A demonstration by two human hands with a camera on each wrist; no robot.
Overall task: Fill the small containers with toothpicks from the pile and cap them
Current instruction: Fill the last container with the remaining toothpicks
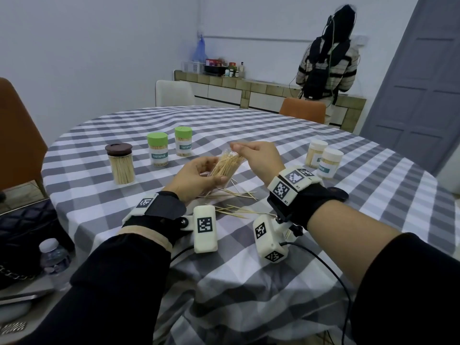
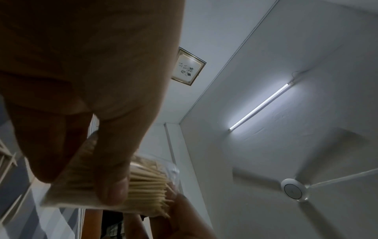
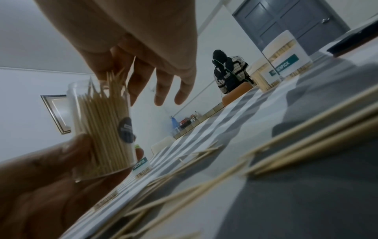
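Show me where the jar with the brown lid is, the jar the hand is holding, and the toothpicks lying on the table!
jar with the brown lid (image 1: 121,168): head view, on its glass side.
clear jar (image 3: 102,129): right wrist view, on its wall, held by the left hand (image 1: 196,178).
loose toothpicks (image 1: 236,210): head view, on sticks lying on the cloth.

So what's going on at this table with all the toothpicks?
A person is packing toothpicks into small jars. The left hand holds a clear jar, uncapped and nearly full, tilted above the table. The right hand is at its mouth, fingertips on the toothpicks. Loose toothpicks lie below. Five capped jars stand farther back.
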